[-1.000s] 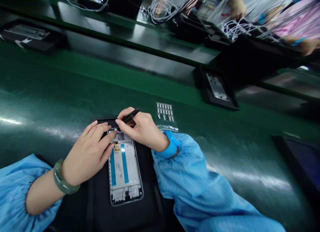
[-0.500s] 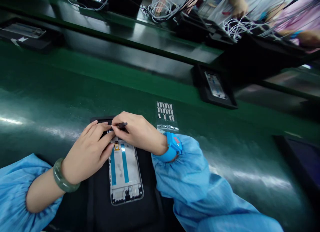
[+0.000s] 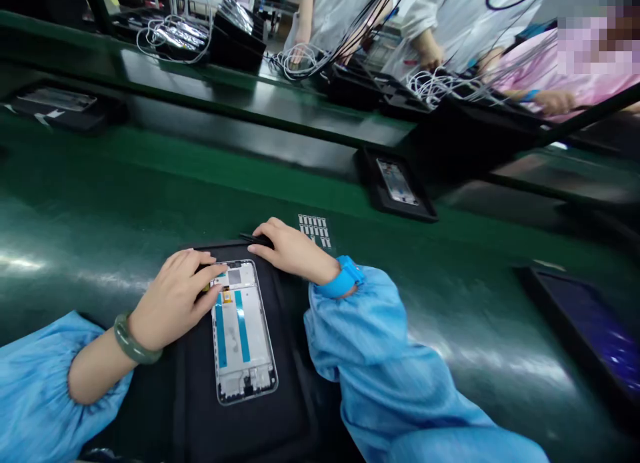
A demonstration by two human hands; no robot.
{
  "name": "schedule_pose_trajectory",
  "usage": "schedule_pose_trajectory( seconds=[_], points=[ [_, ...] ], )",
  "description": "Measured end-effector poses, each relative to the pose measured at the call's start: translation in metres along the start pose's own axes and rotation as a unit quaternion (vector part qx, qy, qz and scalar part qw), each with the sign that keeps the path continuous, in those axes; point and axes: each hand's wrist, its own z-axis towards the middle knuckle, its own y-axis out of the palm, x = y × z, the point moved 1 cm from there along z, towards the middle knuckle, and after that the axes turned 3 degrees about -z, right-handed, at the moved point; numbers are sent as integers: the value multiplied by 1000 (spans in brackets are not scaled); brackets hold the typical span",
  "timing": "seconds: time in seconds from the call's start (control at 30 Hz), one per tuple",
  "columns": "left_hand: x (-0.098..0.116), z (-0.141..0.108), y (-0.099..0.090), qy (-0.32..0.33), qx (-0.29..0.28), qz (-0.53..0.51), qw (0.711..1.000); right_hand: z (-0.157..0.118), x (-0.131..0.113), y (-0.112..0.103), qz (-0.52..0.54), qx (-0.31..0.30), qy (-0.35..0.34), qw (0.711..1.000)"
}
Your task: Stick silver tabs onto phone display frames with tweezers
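From the head camera, here we go: the person's left hand (image 3: pixel 173 296), the one with the jade bangle (image 3: pixel 134 340), lies flat and fairly open, its fingers (image 3: pixel 200 271) spread over the top end of a phone frame (image 3: pixel 243 333). No grip on it, just fingertips resting there. At one o'clock from that frame, the right hand (image 3: pixel 295 253) pinches a pair of black tweezers (image 3: pixel 255 237) in a narrow hold, the tips pointing at ten o'clock and just past the frame's top corner. A blue wrist strap (image 3: pixel 343 280) circles that wrist at the cuff of a blue smock sleeve (image 3: pixel 365 356).

The phone frame lies tilted slightly on a black mat (image 3: pixel 293 410), with two teal strips down its white back. Beyond the right hand, also at one o'clock, sits a sheet of small labels (image 3: pixel 315 230) on a green conveyor belt (image 3: pixel 100 210). A black tray (image 3: pixel 395 183) carrying another frame rides at two o'clock. Across the line at twelve, co-workers' hands (image 3: pixel 427 50) work among white cables (image 3: pixel 440 86).
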Motion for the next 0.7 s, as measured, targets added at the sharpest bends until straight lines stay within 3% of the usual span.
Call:
schedule_pose_trajectory(
  seconds=[0.4, 0.7],
  points=[
    [-3, 0, 2, -18, -1, 4, 1000, 8, 7, 10, 4, 23, -7, 1000],
    [2, -4, 2, 40, -13, 109, 993, 10, 9, 11, 47, 25, -10, 999]
  ],
)
